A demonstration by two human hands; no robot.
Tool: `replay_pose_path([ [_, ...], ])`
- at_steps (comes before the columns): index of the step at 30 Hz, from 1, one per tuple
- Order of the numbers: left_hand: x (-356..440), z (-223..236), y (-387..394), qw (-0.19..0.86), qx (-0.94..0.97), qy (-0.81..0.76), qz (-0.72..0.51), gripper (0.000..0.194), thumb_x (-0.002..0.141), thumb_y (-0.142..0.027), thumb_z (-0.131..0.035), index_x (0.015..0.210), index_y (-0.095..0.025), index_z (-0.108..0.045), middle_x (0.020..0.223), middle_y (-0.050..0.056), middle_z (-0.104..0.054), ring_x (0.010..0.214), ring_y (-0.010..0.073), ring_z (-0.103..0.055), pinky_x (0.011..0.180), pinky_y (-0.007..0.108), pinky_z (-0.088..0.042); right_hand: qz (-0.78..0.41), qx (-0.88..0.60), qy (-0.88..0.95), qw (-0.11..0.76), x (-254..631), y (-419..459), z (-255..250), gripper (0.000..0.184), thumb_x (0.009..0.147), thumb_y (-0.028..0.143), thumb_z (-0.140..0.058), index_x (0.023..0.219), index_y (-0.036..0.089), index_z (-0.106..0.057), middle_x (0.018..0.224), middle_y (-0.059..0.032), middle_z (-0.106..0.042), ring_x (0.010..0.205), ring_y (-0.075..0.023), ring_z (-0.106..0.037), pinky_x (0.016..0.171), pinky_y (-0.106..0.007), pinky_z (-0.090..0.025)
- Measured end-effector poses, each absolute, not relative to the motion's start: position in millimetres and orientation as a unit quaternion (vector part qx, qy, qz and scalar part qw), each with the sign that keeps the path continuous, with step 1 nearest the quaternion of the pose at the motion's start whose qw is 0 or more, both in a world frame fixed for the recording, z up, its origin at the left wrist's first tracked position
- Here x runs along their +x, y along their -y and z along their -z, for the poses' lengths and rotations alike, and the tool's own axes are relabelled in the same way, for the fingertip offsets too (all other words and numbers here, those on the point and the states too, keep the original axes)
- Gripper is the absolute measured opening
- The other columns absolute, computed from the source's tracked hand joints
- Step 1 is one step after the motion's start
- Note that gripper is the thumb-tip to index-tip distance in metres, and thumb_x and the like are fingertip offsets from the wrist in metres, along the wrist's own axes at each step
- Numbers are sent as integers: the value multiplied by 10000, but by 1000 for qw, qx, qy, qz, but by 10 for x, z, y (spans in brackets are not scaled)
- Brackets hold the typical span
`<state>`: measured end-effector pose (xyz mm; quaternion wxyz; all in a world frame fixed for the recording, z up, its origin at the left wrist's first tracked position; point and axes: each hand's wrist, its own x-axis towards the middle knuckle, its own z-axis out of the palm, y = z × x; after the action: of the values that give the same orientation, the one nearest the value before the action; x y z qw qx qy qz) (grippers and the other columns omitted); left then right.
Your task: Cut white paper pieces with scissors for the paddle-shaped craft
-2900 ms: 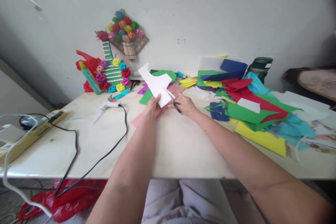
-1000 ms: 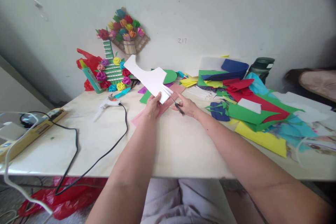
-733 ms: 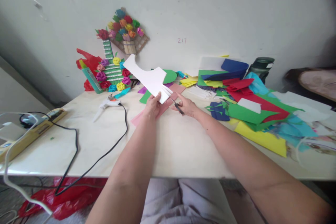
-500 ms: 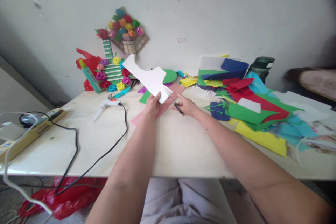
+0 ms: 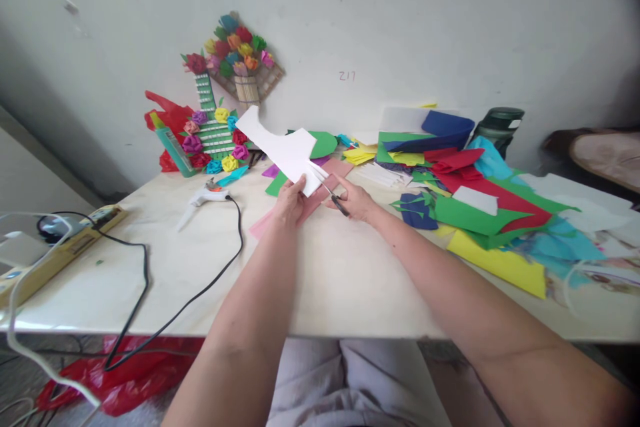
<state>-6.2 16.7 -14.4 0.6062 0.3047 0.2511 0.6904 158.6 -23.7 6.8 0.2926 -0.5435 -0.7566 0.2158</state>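
My left hand point(image 5: 291, 200) is closed on the lower edge of a white sheet of paper point(image 5: 287, 150), thumb on top. The sheet has a curved, cut outline and slants up to the left above the table. In my right hand point(image 5: 354, 200) is a pair of scissors point(image 5: 340, 204) with dark handles. Their blades meet the sheet's right edge, where narrow white strips point(image 5: 318, 171) stand apart from one another. Pink paper point(image 5: 330, 180) lies under the sheet, with green paper point(image 5: 323, 143) behind it.
A white glue gun point(image 5: 205, 197) with a black cord and a power strip point(image 5: 65, 247) are at left. Behind them stand a flowered paper guitar point(image 5: 215, 137) and a glue bottle point(image 5: 173, 147). Coloured paper point(image 5: 480, 213) piles up at right beside a dark green bottle point(image 5: 495, 130).
Almost nothing differs. The white sheet and both hands have shifted very slightly; the scissors stay at the sheet's right edge.
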Motion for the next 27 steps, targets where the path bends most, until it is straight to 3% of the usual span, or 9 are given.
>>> replay_pose_path([
  [11,-64,130,-158,611,297,-257,-688,175,692,-90,-615,862,-131,-604,804,42,-673,697,129,-630,716,252,-519,-192,-536,758,317,1585,199,-34,868,620,571,-587,1350,228,-266,533,62,-558,493,-99,-496,517,-210,-374],
  [27,-74,99,-138,613,289,-257,-689,146,711,-79,-589,852,-115,-588,786,44,-661,640,117,-617,598,215,-518,-171,-533,758,335,1560,198,-58,910,580,520,-644,1351,222,-264,531,65,-561,471,-91,-458,503,-210,-339],
])
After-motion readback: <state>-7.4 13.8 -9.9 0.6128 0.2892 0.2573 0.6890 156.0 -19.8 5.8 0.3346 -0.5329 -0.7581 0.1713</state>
